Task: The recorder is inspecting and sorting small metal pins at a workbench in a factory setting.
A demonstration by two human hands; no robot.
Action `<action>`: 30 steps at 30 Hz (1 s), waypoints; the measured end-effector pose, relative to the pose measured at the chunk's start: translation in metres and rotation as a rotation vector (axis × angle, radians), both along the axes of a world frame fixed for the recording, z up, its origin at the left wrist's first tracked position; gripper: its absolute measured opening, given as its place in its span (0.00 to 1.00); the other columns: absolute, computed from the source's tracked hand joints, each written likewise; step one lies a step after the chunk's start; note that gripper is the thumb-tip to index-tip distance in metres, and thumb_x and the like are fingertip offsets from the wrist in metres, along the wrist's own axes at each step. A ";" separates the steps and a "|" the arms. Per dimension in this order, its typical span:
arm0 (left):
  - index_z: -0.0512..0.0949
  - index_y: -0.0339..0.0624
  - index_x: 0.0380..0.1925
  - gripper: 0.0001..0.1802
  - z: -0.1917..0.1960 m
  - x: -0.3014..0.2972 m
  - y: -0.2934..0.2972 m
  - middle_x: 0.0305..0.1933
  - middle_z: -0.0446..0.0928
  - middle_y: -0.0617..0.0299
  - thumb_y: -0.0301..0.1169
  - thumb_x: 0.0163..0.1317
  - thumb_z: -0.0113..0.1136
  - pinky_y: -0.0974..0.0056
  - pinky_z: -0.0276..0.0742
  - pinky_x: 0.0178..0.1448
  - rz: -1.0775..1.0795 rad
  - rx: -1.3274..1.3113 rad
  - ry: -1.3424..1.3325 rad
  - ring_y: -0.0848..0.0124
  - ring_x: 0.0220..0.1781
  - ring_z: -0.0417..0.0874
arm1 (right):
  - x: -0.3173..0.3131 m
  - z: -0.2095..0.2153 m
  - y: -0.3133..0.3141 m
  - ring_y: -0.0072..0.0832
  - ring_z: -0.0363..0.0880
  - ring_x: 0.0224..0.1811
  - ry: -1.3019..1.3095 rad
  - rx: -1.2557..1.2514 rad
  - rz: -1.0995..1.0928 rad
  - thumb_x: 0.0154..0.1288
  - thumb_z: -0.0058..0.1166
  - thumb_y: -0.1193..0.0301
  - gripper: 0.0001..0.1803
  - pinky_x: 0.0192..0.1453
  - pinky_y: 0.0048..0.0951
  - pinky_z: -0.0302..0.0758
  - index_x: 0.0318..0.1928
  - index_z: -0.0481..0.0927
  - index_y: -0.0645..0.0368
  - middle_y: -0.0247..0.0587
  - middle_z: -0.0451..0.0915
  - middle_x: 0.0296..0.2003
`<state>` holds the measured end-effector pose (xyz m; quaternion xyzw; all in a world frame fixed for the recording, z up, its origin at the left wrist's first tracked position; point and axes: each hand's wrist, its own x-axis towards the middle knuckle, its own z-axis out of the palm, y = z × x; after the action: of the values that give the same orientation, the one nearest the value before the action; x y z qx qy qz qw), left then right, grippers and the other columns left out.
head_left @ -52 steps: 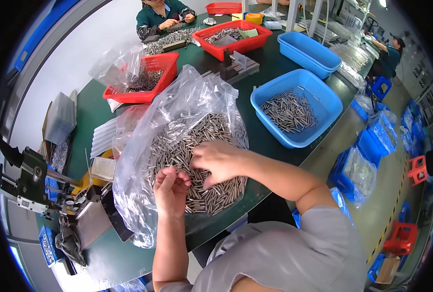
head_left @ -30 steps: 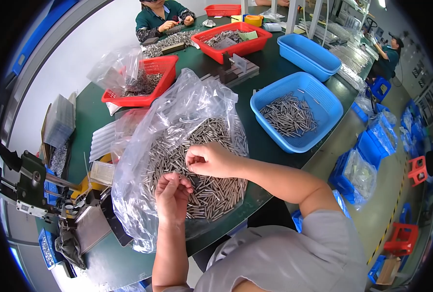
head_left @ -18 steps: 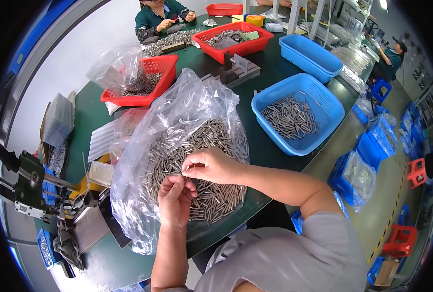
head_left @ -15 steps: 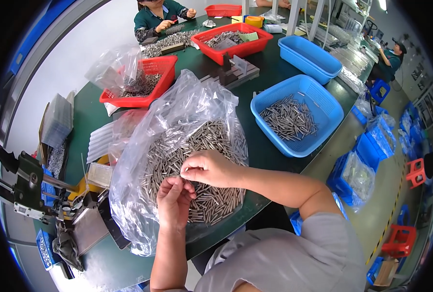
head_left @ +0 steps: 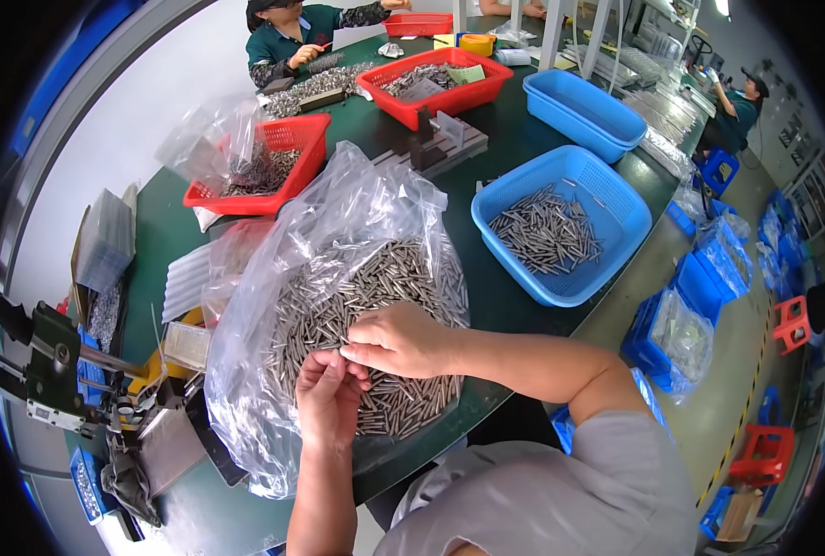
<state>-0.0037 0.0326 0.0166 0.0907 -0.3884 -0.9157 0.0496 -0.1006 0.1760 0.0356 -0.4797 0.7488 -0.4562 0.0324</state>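
A big clear plastic bag (head_left: 338,222) lies open on the green table (head_left: 505,157), filled with a heap of small metal pins (head_left: 375,287). My left hand (head_left: 327,397) is cupped palm up over the near side of the heap and holds a bunch of pins. My right hand (head_left: 401,339) reaches across from the right, its fingertips pinching pins at my left hand's fingers. Both hands rest on the pin heap.
A blue basket (head_left: 607,213) with more pins stands to the right, an empty blue basket (head_left: 584,111) behind it. Red baskets (head_left: 292,148) (head_left: 435,88) sit farther back. A small metal press machine (head_left: 60,371) is at the left. Another person (head_left: 301,37) works at the far end.
My right hand has drawn back from the middle of the heap toward my left hand, and the two now meet. My left hand has stayed cupped in place.
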 end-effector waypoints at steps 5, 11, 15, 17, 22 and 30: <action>0.72 0.38 0.31 0.04 0.001 0.001 -0.003 0.27 0.77 0.55 0.26 0.63 0.51 0.66 0.77 0.35 -0.022 0.002 0.008 0.68 0.29 0.78 | -0.001 0.004 0.000 0.40 0.73 0.21 0.005 -0.016 0.034 0.62 0.49 0.64 0.16 0.25 0.37 0.66 0.21 0.71 0.60 0.43 0.71 0.19; 0.72 0.37 0.31 0.03 -0.006 0.002 -0.002 0.28 0.77 0.55 0.25 0.62 0.52 0.65 0.78 0.36 -0.075 0.020 0.009 0.67 0.29 0.79 | 0.002 0.007 0.003 0.35 0.75 0.21 -0.004 0.059 0.069 0.62 0.48 0.60 0.17 0.24 0.32 0.68 0.20 0.75 0.55 0.36 0.74 0.19; 0.73 0.37 0.31 0.03 0.000 0.004 -0.001 0.27 0.77 0.53 0.25 0.61 0.53 0.65 0.78 0.33 -0.066 0.017 0.018 0.65 0.27 0.79 | 0.000 0.005 0.002 0.34 0.75 0.21 0.017 0.118 0.113 0.63 0.49 0.56 0.20 0.24 0.32 0.68 0.20 0.75 0.56 0.35 0.74 0.18; 0.73 0.37 0.30 0.02 0.002 0.003 0.000 0.27 0.77 0.53 0.25 0.60 0.53 0.65 0.78 0.31 -0.052 -0.012 -0.019 0.65 0.26 0.79 | 0.000 0.003 0.002 0.35 0.75 0.21 0.026 0.098 0.118 0.62 0.49 0.53 0.22 0.23 0.33 0.67 0.19 0.75 0.56 0.36 0.74 0.18; 0.73 0.38 0.28 0.02 0.001 0.003 -0.002 0.26 0.77 0.54 0.24 0.60 0.54 0.65 0.77 0.30 -0.118 -0.004 -0.013 0.65 0.26 0.80 | 0.000 0.003 0.005 0.34 0.75 0.21 0.151 0.112 0.116 0.61 0.49 0.53 0.22 0.23 0.33 0.68 0.18 0.74 0.54 0.35 0.72 0.18; 0.73 0.38 0.28 0.04 -0.002 0.001 -0.001 0.25 0.77 0.53 0.26 0.61 0.53 0.65 0.77 0.31 -0.013 0.012 0.013 0.65 0.26 0.79 | -0.004 0.004 0.003 0.34 0.75 0.21 0.013 -0.131 0.054 0.57 0.57 0.65 0.12 0.23 0.32 0.68 0.24 0.73 0.58 0.37 0.74 0.21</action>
<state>-0.0023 0.0315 0.0147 0.0826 -0.3830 -0.9189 0.0458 -0.1049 0.1789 0.0399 -0.5038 0.7043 -0.5001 0.0083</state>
